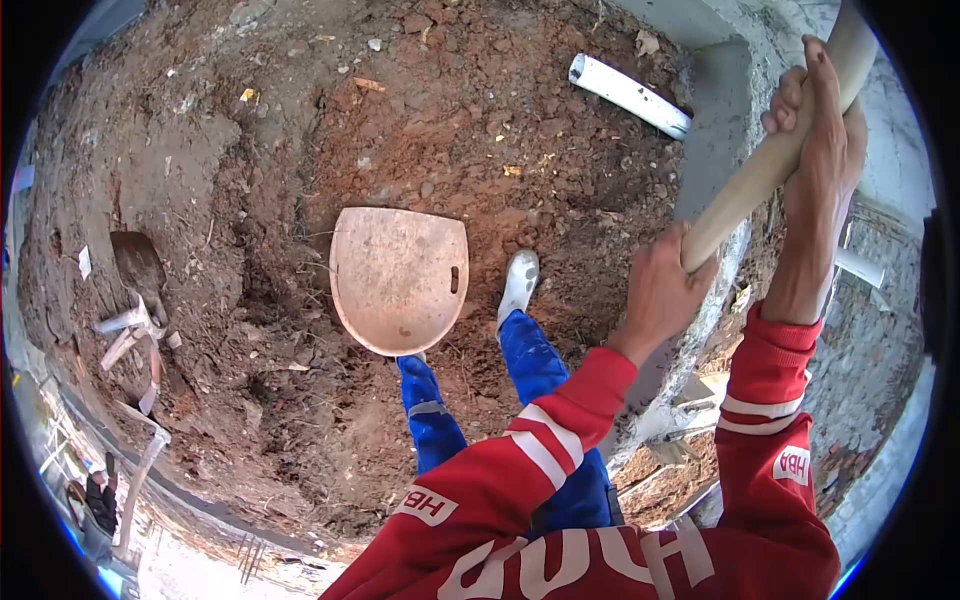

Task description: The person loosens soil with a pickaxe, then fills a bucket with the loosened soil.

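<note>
Both hands are on a thick wooden handle (750,185) that slants up to the top right, where its far end leaves the view. My left hand (665,292) is wrapped round the lower end of the handle. Higher up, my right hand (822,135) grips it, with some fingers curled over the far side. A pale, scoop-shaped pan (398,275) with a slot near its right edge lies on the soil in front of my feet, close to a white boot (519,282).
A white pipe (630,95) sticks out from a grey concrete wall (715,120). At the left lie a shovel (138,265) and other tools on uneven brown soil (250,400). A person (101,495) is at the far lower left.
</note>
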{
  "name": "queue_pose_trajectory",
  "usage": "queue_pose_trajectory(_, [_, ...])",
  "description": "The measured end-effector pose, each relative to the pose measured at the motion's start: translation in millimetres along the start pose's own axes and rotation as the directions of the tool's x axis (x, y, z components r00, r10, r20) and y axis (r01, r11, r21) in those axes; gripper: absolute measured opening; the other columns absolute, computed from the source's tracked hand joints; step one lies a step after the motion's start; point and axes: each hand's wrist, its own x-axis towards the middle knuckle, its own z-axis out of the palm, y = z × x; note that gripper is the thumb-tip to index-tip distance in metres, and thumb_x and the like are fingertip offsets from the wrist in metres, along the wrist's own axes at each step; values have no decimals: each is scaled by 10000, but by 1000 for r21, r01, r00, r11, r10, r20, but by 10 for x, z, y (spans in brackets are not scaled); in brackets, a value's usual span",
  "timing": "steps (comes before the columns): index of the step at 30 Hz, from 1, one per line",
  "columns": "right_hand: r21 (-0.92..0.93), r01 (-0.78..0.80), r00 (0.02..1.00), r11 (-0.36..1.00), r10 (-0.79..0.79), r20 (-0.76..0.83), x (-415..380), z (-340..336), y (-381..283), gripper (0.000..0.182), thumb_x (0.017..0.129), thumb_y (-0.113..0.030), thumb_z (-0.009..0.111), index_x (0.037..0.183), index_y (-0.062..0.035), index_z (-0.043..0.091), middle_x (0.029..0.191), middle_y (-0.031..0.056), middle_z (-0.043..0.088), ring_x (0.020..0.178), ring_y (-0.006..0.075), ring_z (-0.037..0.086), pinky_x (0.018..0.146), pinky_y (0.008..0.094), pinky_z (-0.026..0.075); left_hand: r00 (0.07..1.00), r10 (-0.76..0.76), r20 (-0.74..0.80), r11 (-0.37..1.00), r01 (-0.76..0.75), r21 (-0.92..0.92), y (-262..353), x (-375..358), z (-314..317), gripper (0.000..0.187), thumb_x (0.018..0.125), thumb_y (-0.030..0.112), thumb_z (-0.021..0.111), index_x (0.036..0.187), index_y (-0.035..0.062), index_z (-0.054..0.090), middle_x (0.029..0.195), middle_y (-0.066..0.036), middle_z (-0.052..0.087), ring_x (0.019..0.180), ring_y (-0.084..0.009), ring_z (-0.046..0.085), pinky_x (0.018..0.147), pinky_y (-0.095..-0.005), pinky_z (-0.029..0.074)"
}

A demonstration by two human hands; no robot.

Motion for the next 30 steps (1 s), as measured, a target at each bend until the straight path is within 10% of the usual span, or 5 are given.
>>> queue_pose_trajectory(8, [-354,-458,879,815,475,-45,-1127,2219,2746,284,988,-185,556,919,91,550,748,134,637,561,173,621,489,305,516,899,-371,-233,742,438,508,-1948,-271,-1920,354,829,335,716,839,-18,700,713,-218,686,716,-360,708,673,-437,552])
queue_pose_trajectory(14, [-450,-680,669,578,741,-60,-1921,2545,3409,335,952,-245,643,1008,84,613,790,207,669,602,277,688,493,429,556,465,-885,-31,441,813,-380,-2463,-1408,-2629,751,894,651,574,1192,-38,569,813,-107,655,577,-149,615,575,-323,571])
queue_pose_trajectory(20, [-214,-676,651,705,708,275,-1640,2257,3501,273,983,-221,589,985,51,611,612,86,541,459,195,523,425,369,466,127,-272,-954,120,988,97,-3850,-2624,-3964,746,810,290,764,1341,-81,394,1213,-248,552,1114,-435,524,991,-488,422])
queue_pose_trajectory(23, [-211,-686,638,696,716,285,-1601,2236,3407,289,991,-242,568,1049,39,607,627,79,550,491,190,538,450,365,470,524,-410,-747,760,649,38,-4268,-2759,-4404,659,847,137,704,1395,-36,382,1244,-234,545,1118,-388,560,966,-449,462])
queue_pose_trajectory(30, [-228,-684,643,693,720,262,-1653,2252,3402,312,982,-238,595,1092,52,561,649,88,542,490,183,529,435,375,481,494,-372,-786,718,690,94,-3972,-2960,-3622,584,845,-32,592,1401,-6,415,1318,-232,554,1170,-336,575,995,-375,460])
